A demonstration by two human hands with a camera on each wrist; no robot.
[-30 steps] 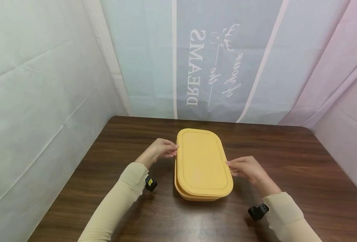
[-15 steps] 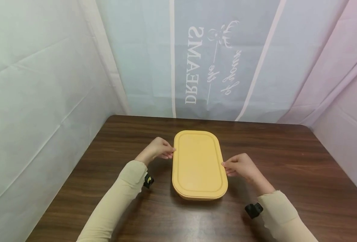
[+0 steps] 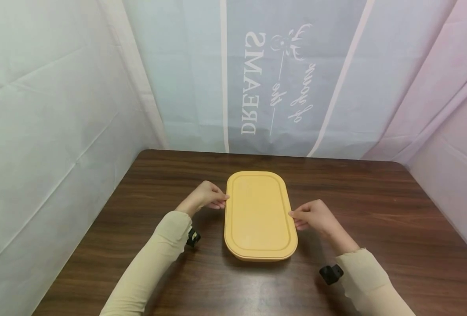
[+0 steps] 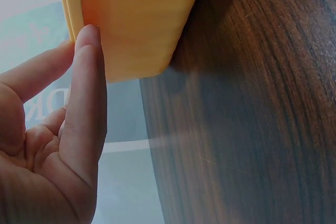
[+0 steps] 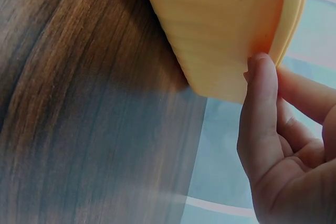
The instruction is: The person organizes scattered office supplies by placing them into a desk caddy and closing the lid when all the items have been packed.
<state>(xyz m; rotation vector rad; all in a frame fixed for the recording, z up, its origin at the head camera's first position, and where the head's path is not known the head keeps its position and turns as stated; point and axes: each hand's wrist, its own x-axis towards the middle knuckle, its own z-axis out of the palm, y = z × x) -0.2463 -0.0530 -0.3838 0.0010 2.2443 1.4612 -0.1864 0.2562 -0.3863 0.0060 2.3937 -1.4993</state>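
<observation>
A yellow rectangular food container [image 4: 142,19] with rounded corners stands on the dark wooden table. Its matching yellow lid [image 3: 260,213] lies flat over the top, edges lined up with the rim. My left hand [image 3: 207,195] pinches the rim and lid edge on the left long side, thumb above and a finger beneath. On the opposite side my right hand [image 3: 314,216] pinches the rim the same way, a little nearer to me. Both wrist views show a fingertip under the rim against the container's outer wall. The inside is hidden by the lid.
The dark wood-grain table [image 3: 375,210] extends around the container on all sides. A pale blue printed curtain [image 3: 193,79] hangs behind its far edge, with white cloth walls [image 3: 51,131] at the left and right. Each wrist carries a small black camera [image 3: 331,274].
The lid, earlier shifted right and askew over the container, now sits aligned on its rim. Both hands moved slightly left with it; little differs over the last half second.
</observation>
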